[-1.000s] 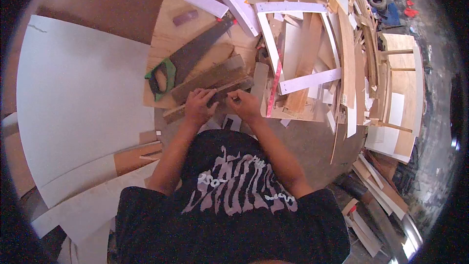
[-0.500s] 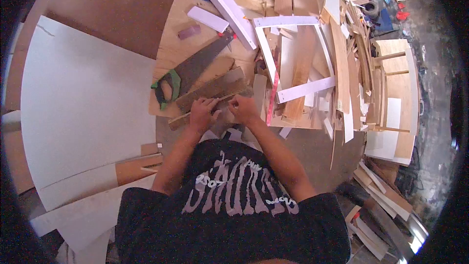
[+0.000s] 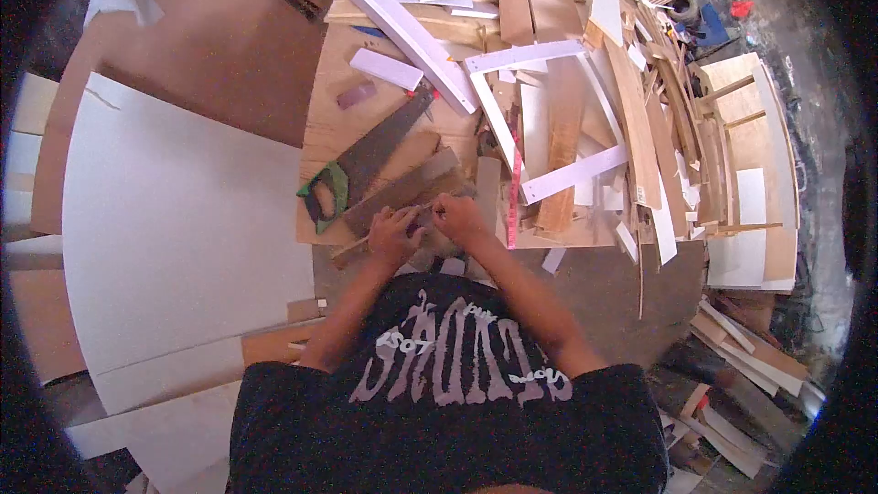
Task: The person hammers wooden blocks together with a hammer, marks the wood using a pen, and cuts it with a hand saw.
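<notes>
My left hand (image 3: 395, 233) is closed over a narrow wooden strip (image 3: 350, 253) at the near edge of the workbench, its fingertips on the strip's upper side. Close beside it, my right hand (image 3: 460, 220) is closed in a pinch near the left fingertips; whatever it pinches is too small or hidden to make out. A brown board (image 3: 416, 180) lies just beyond both hands. Farther left rests a handsaw (image 3: 370, 148) with a green and black handle, its blade pointing away from me.
A pale frame (image 3: 572, 174) and a red measuring tape (image 3: 514, 187) lie right of my hands. White-edged planks (image 3: 412, 41) and several offcuts cover the far bench (image 3: 320, 110). A large white panel (image 3: 183, 238) stands left; a wooden cabinet-like piece (image 3: 777, 174) is at right.
The whole view has shifted slightly. My right hand stays in a pinch, now nearer the left fingertips. The left hand keeps its place on the strip.
</notes>
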`<state>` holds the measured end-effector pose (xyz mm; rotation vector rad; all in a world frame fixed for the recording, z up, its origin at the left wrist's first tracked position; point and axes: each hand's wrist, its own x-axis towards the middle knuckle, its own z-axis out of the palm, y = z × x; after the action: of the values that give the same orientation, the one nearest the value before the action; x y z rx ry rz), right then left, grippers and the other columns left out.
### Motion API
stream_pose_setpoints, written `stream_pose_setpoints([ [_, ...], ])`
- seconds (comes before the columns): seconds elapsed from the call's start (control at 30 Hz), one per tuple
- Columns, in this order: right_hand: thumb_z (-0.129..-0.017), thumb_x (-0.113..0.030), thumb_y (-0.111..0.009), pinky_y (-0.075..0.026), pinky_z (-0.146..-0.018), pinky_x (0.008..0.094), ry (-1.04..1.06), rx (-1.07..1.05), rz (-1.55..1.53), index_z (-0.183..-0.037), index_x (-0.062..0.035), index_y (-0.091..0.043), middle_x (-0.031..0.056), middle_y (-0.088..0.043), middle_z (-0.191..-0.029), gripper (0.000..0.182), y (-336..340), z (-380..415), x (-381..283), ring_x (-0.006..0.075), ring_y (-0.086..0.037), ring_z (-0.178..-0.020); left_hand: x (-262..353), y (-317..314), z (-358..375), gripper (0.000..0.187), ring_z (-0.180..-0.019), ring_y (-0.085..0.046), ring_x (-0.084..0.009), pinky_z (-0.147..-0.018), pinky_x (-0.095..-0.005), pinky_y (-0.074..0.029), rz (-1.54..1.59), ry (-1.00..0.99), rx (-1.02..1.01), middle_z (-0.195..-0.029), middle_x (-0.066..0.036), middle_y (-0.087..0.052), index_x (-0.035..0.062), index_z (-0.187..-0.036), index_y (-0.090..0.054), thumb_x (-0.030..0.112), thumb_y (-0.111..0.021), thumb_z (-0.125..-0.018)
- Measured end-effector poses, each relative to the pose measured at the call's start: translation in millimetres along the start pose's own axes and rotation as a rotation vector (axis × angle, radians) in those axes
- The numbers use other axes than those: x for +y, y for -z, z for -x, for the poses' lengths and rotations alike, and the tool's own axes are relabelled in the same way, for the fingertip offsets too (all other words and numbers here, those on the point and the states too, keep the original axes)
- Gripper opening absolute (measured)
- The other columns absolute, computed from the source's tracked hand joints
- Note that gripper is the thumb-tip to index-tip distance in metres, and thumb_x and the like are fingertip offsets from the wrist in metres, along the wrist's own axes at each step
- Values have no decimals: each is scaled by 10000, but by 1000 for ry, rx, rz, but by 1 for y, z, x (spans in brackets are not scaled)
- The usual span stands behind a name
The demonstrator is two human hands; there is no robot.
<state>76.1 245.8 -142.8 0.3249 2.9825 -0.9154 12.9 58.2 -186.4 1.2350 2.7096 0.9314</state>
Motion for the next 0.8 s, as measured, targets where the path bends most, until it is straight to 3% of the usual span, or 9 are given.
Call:
stream_pose_setpoints([
  [0.17, -840, -207, -697, -552, -718, 484, -24, 4, 26, -872, -47, -646, 160, -701, -793, 171, 13, 3, -14, 382, -689, -770, 7, 0, -7, 434, -1053, -603, -266, -914, -420, -457, 17, 43, -19, -1160, -21, -697, 171, -1197, -707, 314, -765, -791],
  [0.3, -838, -212, -711, -558, -717, 474, -60, 20, 29, -889, -59, -665, 150, -707, -804, 167, -1, 10, 7, 368, -694, -771, 3, -19, -16, 387, -1047, -610, -261, -912, -422, -452, 95, -62, 39, -1144, -15, -698, 170, -1170, -717, 261, -763, -797],
  [0.5, -830, -263, -742, -570, -737, 426, -191, 171, 9, -954, -141, -765, 114, -739, -890, 176, -3, 27, 6, 325, -711, -802, 17, -19, -30, 239, -1019, -625, -262, -902, -416, -458, 158, -146, 54, -1066, -27, -710, 146, -1033, -738, 201, -757, -801],
  [0.57, -843, -280, -741, -573, -753, 408, -290, 158, -25, -970, -147, -778, 113, -745, -925, 188, 1, 35, 6, 320, -713, -810, 19, -20, -31, 181, -964, -641, -286, -872, -426, -481, 252, -229, 172, -992, -55, -713, 118, -966, -735, 198, -759, -805],
  [0.6, -843, -280, -741, -573, -753, 408, -312, 176, -26, -970, -147, -778, 113, -745, -925, 188, 6, 39, 3, 320, -713, -810, 24, -16, -31, 181, -964, -641, -286, -872, -426, -481, 262, -251, 158, -992, -55, -713, 118, -966, -735, 198, -759, -805],
  [0.67, -857, -278, -740, -576, -776, 384, -295, 179, -161, -992, -133, -777, 116, -750, -936, 202, 23, 49, -9, 291, -729, -832, 41, -3, -30, 179, -911, -648, -318, -825, -440, -502, 401, -102, 74, -935, -78, -710, 89, -953, -728, 186, -764, -806],
  [0.8, -874, -261, -738, -573, -781, 358, -293, 263, -313, -1058, -111, -761, 119, -757, -927, 239, 41, 76, -11, 242, -740, -842, 44, -21, -25, 162, -861, -659, -322, -761, -424, -523, 295, -214, 87, -915, -112, -705, 61, -950, -718, 143, -764, -818],
])
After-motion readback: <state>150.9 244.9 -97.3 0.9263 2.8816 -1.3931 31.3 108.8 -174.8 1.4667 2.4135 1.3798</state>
